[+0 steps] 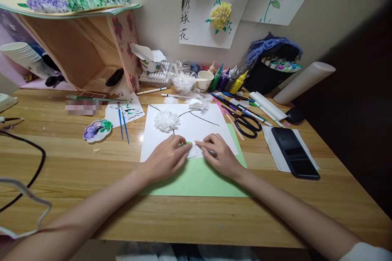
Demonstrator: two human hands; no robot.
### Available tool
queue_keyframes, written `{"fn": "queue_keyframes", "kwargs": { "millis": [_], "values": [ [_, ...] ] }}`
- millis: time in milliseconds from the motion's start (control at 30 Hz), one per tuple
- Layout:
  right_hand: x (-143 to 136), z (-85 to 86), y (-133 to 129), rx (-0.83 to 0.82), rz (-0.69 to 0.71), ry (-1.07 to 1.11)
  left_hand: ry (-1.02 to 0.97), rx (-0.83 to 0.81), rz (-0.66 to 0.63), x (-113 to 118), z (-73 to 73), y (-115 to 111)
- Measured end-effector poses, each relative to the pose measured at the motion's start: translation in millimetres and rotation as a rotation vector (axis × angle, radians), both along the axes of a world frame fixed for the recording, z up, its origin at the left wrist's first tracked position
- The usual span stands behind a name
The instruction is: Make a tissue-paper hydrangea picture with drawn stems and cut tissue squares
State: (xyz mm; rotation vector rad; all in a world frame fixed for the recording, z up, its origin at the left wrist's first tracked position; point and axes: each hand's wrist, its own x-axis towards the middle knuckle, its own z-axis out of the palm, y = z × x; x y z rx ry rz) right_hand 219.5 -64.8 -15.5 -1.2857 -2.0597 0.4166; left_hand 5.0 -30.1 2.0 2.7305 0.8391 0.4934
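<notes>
White paper (196, 128) with thin black branch lines lies over a green sheet (196, 181). A fluffy white paper flower (167, 121) rests on its left part. Near the paper's front edge, my left hand (168, 155) pinches a small white tissue piece (192, 152), with a bit of green showing by the fingertips. My right hand (221, 155) is just right of it, fingers curled together at the tissue's right side; what they grip is too small to make out. A crumpled white tissue (196, 104) sits at the paper's top edge.
Black scissors (247, 125) and pens lie right of the paper, a phone (294, 151) farther right. To the left are two brushes (123, 123) and a paint palette (97, 130). Paint bottles (225, 78), a paper cup (205, 80) and a box (82, 49) stand behind.
</notes>
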Motion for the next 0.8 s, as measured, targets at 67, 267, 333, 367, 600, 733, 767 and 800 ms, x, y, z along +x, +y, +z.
{"fn": "queue_keyframes", "kwargs": {
  "millis": [67,267,333,367,600,733,767,800],
  "values": [
    [0,0.0,-1,0.009,0.042,-0.047,0.057,0.006,-0.035,1,2.3,-2],
    [-1,-2.9,-3,0.125,0.175,-0.166,0.163,0.024,-0.065,7,1.5,-5],
    [0,-3.7,-4,0.139,0.171,-0.175,0.144,0.001,-0.062,6,1.0,-3],
    [0,-3.7,-4,0.138,0.157,-0.170,0.122,-0.019,-0.052,5,0.6,-2],
    [0,-1.0,-4,0.067,0.181,-0.245,-0.038,-0.217,0.071,-6,-3.8,3],
    [-1,-1.2,-2,0.049,0.199,-0.280,-0.039,-0.256,0.049,-9,-4.8,4],
    [-1,-1.4,-2,0.049,0.199,-0.272,-0.043,-0.258,0.051,-10,-5.1,5],
    [0,-1.6,-2,0.050,0.195,-0.260,-0.045,-0.260,0.052,-10,-5.3,5]
  ]
}}
